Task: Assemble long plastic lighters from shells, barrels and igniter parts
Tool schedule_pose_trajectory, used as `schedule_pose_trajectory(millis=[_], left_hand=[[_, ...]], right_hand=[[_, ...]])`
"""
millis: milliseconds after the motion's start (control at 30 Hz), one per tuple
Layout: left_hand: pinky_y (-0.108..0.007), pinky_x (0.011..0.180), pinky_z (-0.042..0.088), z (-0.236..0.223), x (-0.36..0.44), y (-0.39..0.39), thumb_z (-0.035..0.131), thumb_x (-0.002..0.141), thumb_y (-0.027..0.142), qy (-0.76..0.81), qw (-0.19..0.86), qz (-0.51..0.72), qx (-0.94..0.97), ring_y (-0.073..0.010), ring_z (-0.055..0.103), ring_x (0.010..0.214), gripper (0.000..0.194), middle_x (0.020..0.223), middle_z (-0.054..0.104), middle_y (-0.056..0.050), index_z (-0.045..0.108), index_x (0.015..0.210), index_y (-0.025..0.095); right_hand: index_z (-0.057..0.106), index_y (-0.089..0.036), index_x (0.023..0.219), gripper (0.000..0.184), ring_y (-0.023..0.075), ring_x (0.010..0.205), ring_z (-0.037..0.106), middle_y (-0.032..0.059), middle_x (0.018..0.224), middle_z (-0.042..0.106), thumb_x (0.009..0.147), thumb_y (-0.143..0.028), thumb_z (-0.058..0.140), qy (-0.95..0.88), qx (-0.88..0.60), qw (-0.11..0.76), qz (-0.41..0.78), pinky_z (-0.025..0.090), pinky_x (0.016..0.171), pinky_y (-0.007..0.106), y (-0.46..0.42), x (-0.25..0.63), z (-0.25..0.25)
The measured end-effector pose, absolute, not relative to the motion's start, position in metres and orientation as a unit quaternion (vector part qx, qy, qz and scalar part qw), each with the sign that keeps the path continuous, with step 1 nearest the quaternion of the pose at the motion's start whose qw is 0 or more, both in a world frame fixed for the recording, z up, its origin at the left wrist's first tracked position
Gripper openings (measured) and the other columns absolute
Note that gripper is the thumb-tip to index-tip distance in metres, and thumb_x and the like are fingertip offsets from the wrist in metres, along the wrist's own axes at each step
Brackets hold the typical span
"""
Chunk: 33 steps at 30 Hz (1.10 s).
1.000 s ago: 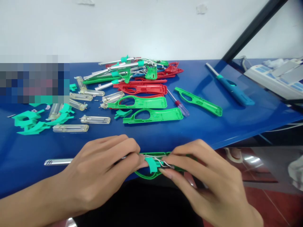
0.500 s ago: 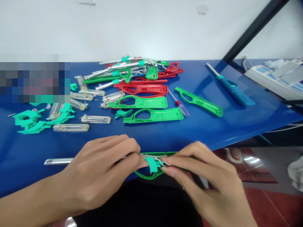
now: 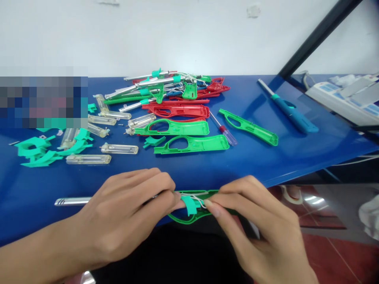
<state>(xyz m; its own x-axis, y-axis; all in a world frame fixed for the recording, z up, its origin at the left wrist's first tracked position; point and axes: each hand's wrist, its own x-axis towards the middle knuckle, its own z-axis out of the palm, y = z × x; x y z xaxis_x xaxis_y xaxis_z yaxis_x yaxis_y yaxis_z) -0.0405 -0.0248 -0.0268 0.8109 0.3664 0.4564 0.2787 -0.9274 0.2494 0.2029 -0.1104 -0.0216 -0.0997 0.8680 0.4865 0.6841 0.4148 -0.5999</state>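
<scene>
Close to the table's front edge, my left hand (image 3: 130, 213) is closed around a long-nosed lighter, its metal tube (image 3: 72, 201) sticking out to the left. Past my fingers show the lighter's open green shell (image 3: 185, 218), a teal trigger piece (image 3: 190, 205) and thin white wires (image 3: 197, 197). The thumb and fingers of my right hand (image 3: 257, 221) pinch together at the end of a white wire, over the shell's right part. My fingers hide much of the shell's inside.
Behind my hands lie green half shells (image 3: 204, 144), red half shells (image 3: 183, 111) and a screwdriver (image 3: 227, 135). Clear fuel tanks (image 3: 89, 159) and teal pieces (image 3: 32, 146) are at left. An assembled blue lighter (image 3: 293, 112) and a white device (image 3: 340, 98) are at right.
My right thumb and fingers have shifted slightly right along the white wire and pinch closer together. My left hand stays in place on the lighter.
</scene>
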Motion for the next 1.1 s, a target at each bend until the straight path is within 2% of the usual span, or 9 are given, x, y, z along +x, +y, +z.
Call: schedule_pose_trajectory(millis=[300, 567, 867, 1100], left_hand=[[-0.034, 0.070, 0.052, -0.0257, -0.0409, -0.0264, 0.050, 0.112, 0.013, 0.165, 0.072, 0.261, 0.948, -0.0168, 0.061, 0.074, 0.022, 0.088, 0.067, -0.003, 0.066, 0.096, 0.017], [-0.035, 0.070, 0.051, -0.0239, -0.0386, -0.0246, 0.048, 0.112, 0.012, 0.162, 0.087, 0.261, 0.948, -0.0177, 0.061, 0.076, 0.025, 0.088, 0.067, -0.003, 0.069, 0.099, 0.017], [-0.034, 0.070, 0.051, -0.0229, -0.0380, -0.0242, 0.048, 0.113, 0.012, 0.157, 0.078, 0.260, 0.950, -0.0169, 0.059, 0.076, 0.026, 0.088, 0.066, -0.003, 0.068, 0.097, 0.016], [-0.035, 0.071, 0.051, -0.0228, -0.0379, -0.0244, 0.048, 0.113, 0.012, 0.158, 0.085, 0.260, 0.949, -0.0175, 0.060, 0.077, 0.025, 0.088, 0.066, -0.004, 0.069, 0.099, 0.015]], right_hand=[[0.082, -0.020, 0.098, 0.016, 0.0124, 0.080, 0.070, 0.0013, 0.087, 0.075, 0.094, -0.007, 0.074, -0.723, -0.533, 0.428, 0.099, 0.061, 0.071, 0.024, -0.1145, 0.2024, -0.0280], [0.081, -0.019, 0.095, 0.014, 0.0118, 0.076, 0.069, 0.0011, 0.084, 0.074, 0.094, -0.007, 0.075, -0.711, -0.540, 0.440, 0.096, 0.060, 0.069, 0.024, -0.1116, 0.1982, -0.0259], [0.076, -0.019, 0.089, 0.012, 0.0138, 0.072, 0.069, 0.0024, 0.080, 0.073, 0.094, -0.008, 0.074, -0.739, -0.525, 0.421, 0.033, 0.059, 0.066, 0.026, -0.1085, 0.1989, -0.0271], [0.074, -0.018, 0.092, 0.010, 0.0126, 0.078, 0.067, 0.0023, 0.083, 0.072, 0.096, -0.009, 0.073, -0.742, -0.522, 0.415, 0.071, 0.058, 0.072, 0.025, -0.1080, 0.2005, -0.0279]])
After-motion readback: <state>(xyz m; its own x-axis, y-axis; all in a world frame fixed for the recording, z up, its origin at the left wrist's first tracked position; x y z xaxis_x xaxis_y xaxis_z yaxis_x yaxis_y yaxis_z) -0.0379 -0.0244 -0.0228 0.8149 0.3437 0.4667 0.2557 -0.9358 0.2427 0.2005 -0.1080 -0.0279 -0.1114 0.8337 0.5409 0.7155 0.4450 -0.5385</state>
